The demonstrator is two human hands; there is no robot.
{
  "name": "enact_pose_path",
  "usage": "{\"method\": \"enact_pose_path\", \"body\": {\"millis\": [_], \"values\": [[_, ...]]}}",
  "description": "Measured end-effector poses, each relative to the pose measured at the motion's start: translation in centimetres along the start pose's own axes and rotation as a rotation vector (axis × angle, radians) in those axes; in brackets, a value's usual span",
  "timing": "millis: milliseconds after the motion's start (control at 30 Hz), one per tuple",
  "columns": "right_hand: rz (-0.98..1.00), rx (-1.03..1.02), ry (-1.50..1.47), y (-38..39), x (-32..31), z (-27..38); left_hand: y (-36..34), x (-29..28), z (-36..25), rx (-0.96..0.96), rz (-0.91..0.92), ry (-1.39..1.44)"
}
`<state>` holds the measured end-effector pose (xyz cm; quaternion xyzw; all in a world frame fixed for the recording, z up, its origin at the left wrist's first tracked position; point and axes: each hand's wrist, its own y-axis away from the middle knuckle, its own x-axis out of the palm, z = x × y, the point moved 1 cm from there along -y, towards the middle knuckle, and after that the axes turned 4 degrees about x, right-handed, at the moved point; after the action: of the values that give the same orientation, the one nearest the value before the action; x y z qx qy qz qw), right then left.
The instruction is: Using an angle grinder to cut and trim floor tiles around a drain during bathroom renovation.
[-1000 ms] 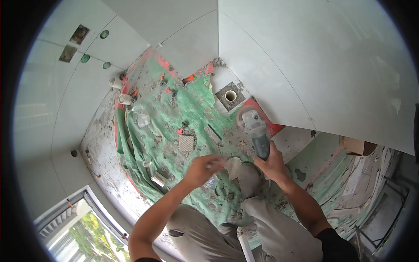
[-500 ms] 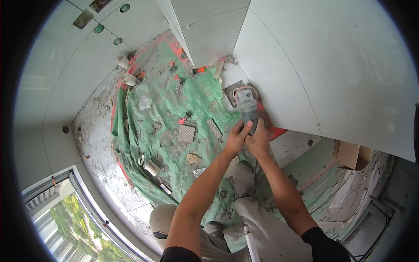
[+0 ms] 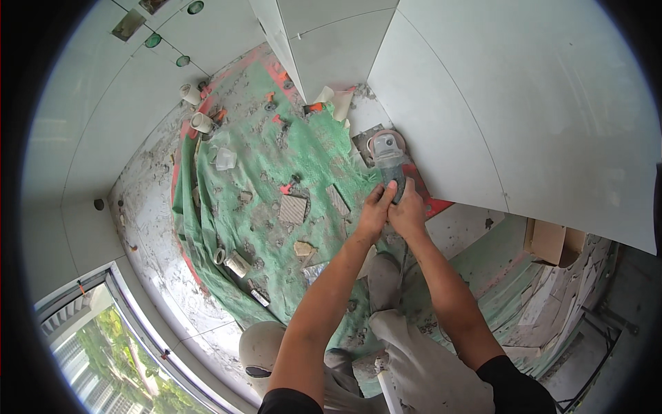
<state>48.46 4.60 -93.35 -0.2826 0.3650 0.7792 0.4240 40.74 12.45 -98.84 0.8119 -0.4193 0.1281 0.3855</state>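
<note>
An angle grinder (image 3: 388,153), pale head and dark body, sits over a dark square patch (image 3: 364,142) in the floor by the right wall. The pipe opening seen earlier there is mostly hidden beneath its disc. My left hand (image 3: 376,207) and my right hand (image 3: 407,210) are closed together on the grinder's body. Under and around my arms lies a dirty green sheet (image 3: 248,207), bearing tile offcuts (image 3: 292,208), red and orange plastic pieces (image 3: 287,188) and rubble. A red strip (image 3: 427,193) lies beside the grinder.
Large pale tiles cover the walls (image 3: 524,110). An open cardboard box (image 3: 541,240) stands at right, above debris and dark metal frames. At lower left is a window (image 3: 89,331). White cylindrical pieces (image 3: 201,123) lie along the left edge. My knees and feet are below.
My left hand came from the middle to join my right on the grinder, whose head moved up onto the square patch, hiding the pipe opening. The view also shifted slightly.
</note>
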Motion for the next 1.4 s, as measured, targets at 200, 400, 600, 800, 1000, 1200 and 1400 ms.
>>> {"method": "enact_pose_path", "body": {"millis": [200, 400, 600, 800, 1000, 1200, 1400], "values": [[0.006, -0.029, 0.01, -0.8, 0.2, -0.3, -0.7, 0.0, 0.5, -0.034, -0.036, 0.019], [0.026, -0.032, 0.043, -1.0, 0.1, -0.3, -0.8, -0.2, 0.5, -0.013, -0.053, 0.001], [0.018, -0.041, 0.021, -1.2, 0.4, -0.1, -0.7, 0.3, 0.2, 0.003, -0.077, 0.045], [-0.008, -0.073, -0.026, -1.4, 0.7, 0.4, -0.3, 0.4, -1.1, 0.028, -0.081, 0.046], [0.123, -0.089, -0.256, 2.1, -2.2, -1.0, 4.0, 2.6, -1.7, 0.14, -0.165, -0.171], [0.191, 0.072, -0.294, 4.2, -1.9, -0.5, 6.3, 2.5, -3.0, 0.001, -0.12, -0.134], [0.201, 0.118, -0.32, 2.6, -0.7, 0.9, 5.1, 1.9, -4.0, -0.11, -0.114, 0.101]]}}
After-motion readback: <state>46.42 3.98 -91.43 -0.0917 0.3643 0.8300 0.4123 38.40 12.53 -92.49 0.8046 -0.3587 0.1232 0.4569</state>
